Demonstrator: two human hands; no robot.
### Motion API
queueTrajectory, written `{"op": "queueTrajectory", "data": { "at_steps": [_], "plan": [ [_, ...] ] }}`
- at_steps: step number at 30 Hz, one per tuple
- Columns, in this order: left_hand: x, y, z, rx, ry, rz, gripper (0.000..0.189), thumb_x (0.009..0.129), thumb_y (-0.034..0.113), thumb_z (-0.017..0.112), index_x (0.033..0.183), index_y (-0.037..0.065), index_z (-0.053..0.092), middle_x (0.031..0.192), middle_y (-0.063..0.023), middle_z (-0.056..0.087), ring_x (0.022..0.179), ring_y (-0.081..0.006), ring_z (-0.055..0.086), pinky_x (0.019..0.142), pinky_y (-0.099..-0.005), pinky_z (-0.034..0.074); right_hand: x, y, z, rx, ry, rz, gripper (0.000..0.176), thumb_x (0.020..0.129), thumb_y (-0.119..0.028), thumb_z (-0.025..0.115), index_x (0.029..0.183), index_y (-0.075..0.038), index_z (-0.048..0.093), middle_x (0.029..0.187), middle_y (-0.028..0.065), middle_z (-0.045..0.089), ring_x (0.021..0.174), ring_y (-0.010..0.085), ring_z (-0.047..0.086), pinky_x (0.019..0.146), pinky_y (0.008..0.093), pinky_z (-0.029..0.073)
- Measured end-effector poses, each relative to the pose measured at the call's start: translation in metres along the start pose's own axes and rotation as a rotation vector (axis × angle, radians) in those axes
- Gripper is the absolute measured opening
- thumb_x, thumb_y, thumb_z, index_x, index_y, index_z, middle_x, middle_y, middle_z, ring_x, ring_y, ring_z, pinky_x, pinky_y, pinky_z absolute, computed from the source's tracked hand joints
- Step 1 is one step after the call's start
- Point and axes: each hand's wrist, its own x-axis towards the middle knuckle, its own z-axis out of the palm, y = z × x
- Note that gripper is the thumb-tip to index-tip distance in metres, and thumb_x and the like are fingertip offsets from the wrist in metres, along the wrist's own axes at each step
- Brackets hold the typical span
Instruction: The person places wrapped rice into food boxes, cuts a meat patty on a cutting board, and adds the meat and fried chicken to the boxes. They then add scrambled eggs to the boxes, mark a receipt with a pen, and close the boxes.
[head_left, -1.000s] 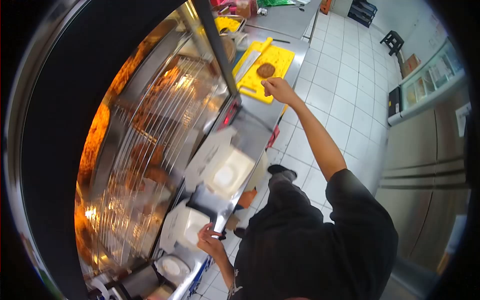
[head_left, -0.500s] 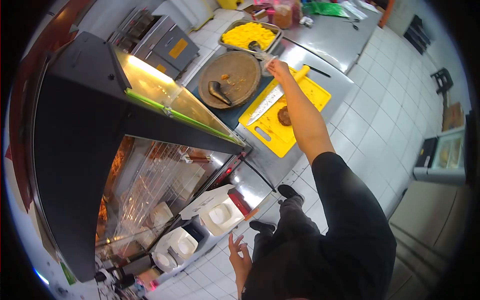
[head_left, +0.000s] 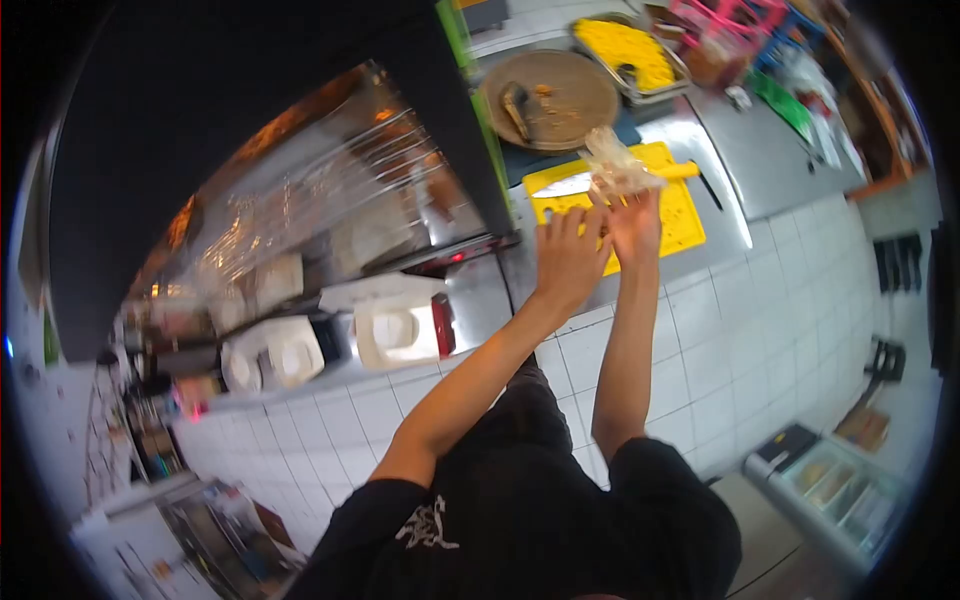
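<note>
My right hand (head_left: pixel 635 228) is closed on a crumpled piece of clear plastic (head_left: pixel 618 168), a thin bag or glove by its look. Close beside it, my left hand (head_left: pixel 570 258) has its fingers stretched out and apart, with nothing visible in it. Both hands are over the near part of a yellow cutting board (head_left: pixel 682 226). Across the board lies a large knife (head_left: pixel 562 187), its yellow handle to the right and the plastic hiding the middle. My hands cover part of the board, and the brown round piece seen there earlier is not visible.
Behind the board sits a round brown chopping block (head_left: pixel 575 125) with a dark curved object (head_left: pixel 514 108) on it. A metal tray (head_left: pixel 665 92) of yellow food stands further back. To the left are a glass-fronted warming cabinet (head_left: pixel 340 190) and open white boxes (head_left: pixel 395 330).
My right hand has drawn the clear plastic back from beside the tray to above the board. My left hand has come up from my side to join it. The view has turned.
</note>
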Motion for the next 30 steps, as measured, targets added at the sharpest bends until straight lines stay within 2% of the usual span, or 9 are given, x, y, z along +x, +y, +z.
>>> {"op": "queueTrajectory", "data": {
  "at_steps": [4,6,9,11,13,16,20,26,30],
  "plan": [
    [-0.015,-0.016,0.006,0.101,0.002,0.061,0.024,0.078,0.022,0.069,0.099,0.011,0.062,0.085,-0.0031,0.057,0.087,-0.0222,0.053,0.073,-0.0403,0.035,-0.067,0.023,0.009,-0.061,0.030,0.047,0.049,0.105,-0.036,0.037,0.142,-0.004,0.036,0.141,0.0156,0.046,0.127,0.0313,0.048,0.104,0.0444,0.046],
    [-0.038,-0.018,-0.008,0.083,-0.001,0.055,0.023,0.077,0.021,0.069,0.096,0.011,0.061,0.084,-0.0020,0.057,0.086,-0.0214,0.052,0.073,-0.0398,0.035,-0.088,0.036,-0.002,-0.191,0.109,-0.031,0.044,0.102,-0.016,0.044,0.144,-0.008,0.034,0.142,0.0157,0.043,0.122,0.0267,0.053,0.096,0.0398,0.051],
    [-0.076,-0.016,-0.021,0.010,0.007,0.077,0.019,0.076,0.017,0.068,0.093,0.011,0.061,0.083,-0.0010,0.058,0.085,-0.0206,0.052,0.072,-0.0391,0.034,-0.101,0.053,-0.018,-0.250,0.324,-0.002,0.041,0.098,-0.005,0.047,0.138,-0.005,0.039,0.135,0.0149,0.050,0.116,0.0255,0.057,0.090,0.0365,0.054],
    [-0.095,-0.015,-0.033,-0.013,-0.006,0.092,0.018,0.077,0.017,0.068,0.093,0.012,0.061,0.084,-0.0011,0.059,0.086,-0.0204,0.052,0.073,-0.0383,0.034,-0.110,0.058,-0.013,-0.198,0.219,0.007,0.032,0.100,-0.012,0.046,0.131,-0.003,0.045,0.123,0.0139,0.058,0.109,0.0268,0.060,0.085,0.0371,0.057],
    [-0.109,-0.016,-0.039,-0.020,0.047,0.078,0.018,0.077,0.017,0.068,0.093,0.012,0.061,0.085,-0.0011,0.061,0.086,-0.0204,0.052,0.073,-0.0384,0.034,-0.128,0.061,-0.006,-0.053,-0.008,0.212,0.034,0.102,-0.023,0.044,0.128,-0.001,0.047,0.114,0.0136,0.062,0.111,0.0272,0.059,0.092,0.0385,0.053],
    [-0.122,-0.021,-0.049,-0.006,0.067,0.055,0.016,0.078,0.016,0.067,0.093,0.012,0.061,0.088,-0.0009,0.062,0.087,-0.0203,0.053,0.073,-0.0389,0.035,-0.150,0.073,-0.011,0.035,-0.253,0.302,0.042,0.103,-0.031,0.042,0.130,0.000,0.047,0.119,0.0128,0.060,0.115,0.0273,0.057,0.098,0.0403,0.048],
    [-0.147,-0.022,-0.066,-0.075,0.018,0.033,0.012,0.080,0.015,0.066,0.090,0.013,0.060,0.088,-0.0012,0.065,0.086,-0.0209,0.053,0.073,-0.0399,0.035,-0.191,0.074,0.033,-0.201,0.070,0.220,0.042,0.102,-0.030,0.045,0.132,-0.002,0.048,0.131,0.0131,0.054,0.118,0.0258,0.054,0.098,0.0393,0.046],
    [-0.172,-0.026,-0.090,-0.459,-0.108,-0.131,0.008,0.085,0.013,0.063,0.092,0.011,0.060,0.083,-0.0045,0.065,0.083,-0.0255,0.054,0.073,-0.0416,0.036,-0.199,0.102,0.013,-0.262,0.195,-0.073,0.053,0.101,-0.035,0.048,0.140,0.000,0.041,0.131,0.0135,0.054,0.118,0.0242,0.054,0.098,0.0371,0.046],
    [-0.174,-0.045,-0.099,-0.519,-0.030,-0.193,0.007,0.087,0.012,0.062,0.093,0.009,0.059,0.084,-0.0055,0.066,0.083,-0.0285,0.055,0.071,-0.0438,0.036,-0.218,0.114,0.049,-0.502,0.034,0.067,0.060,0.101,-0.043,0.046,0.142,0.001,0.039,0.135,0.0127,0.051,0.107,0.0192,0.056,0.093,0.0330,0.046]
  ]
}}
